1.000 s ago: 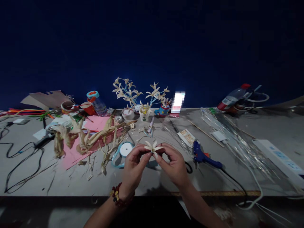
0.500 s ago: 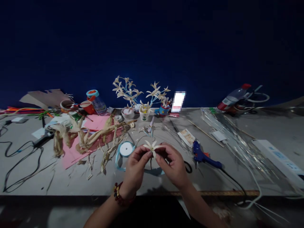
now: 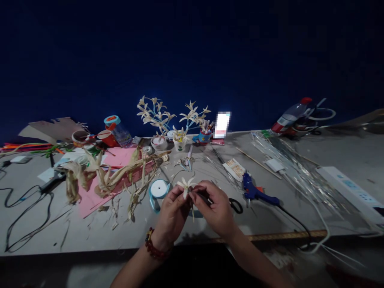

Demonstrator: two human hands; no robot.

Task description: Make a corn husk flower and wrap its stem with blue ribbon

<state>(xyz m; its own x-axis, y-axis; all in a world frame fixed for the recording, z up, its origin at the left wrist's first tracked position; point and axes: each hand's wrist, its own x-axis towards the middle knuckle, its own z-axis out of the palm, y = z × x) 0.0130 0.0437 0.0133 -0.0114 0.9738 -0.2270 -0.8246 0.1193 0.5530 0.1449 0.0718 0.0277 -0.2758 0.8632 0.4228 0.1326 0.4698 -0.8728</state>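
Note:
A pale, star-shaped husk flower [image 3: 186, 185] is held over the near part of the table, with a thin stem hanging below. My left hand [image 3: 173, 212] pinches it from the left, thumb and fingertips closed at the petals' base. From the right, my right hand [image 3: 214, 206] has its fingertips closed together at the flower's edge; whether they grip a petal is hidden. Just beyond my left hand lies a roll of light blue ribbon [image 3: 159, 188]. Black scissor handles [image 3: 237, 205] show beside my right hand.
Dried corn husks [image 3: 105, 178] lie over pink paper [image 3: 88, 202] at the left. Finished flower sprays [image 3: 156, 114] stand in cups at the back. A blue glue gun [image 3: 259, 195], wires [image 3: 300, 176] and a white power strip [image 3: 351, 192] lie right. A lit phone [image 3: 222, 125] leans behind.
The flower has shifted slightly left and tilted in my fingers, its stem now showing below. My right fingertips have moved left, close to my left hand. The view has turned a little.

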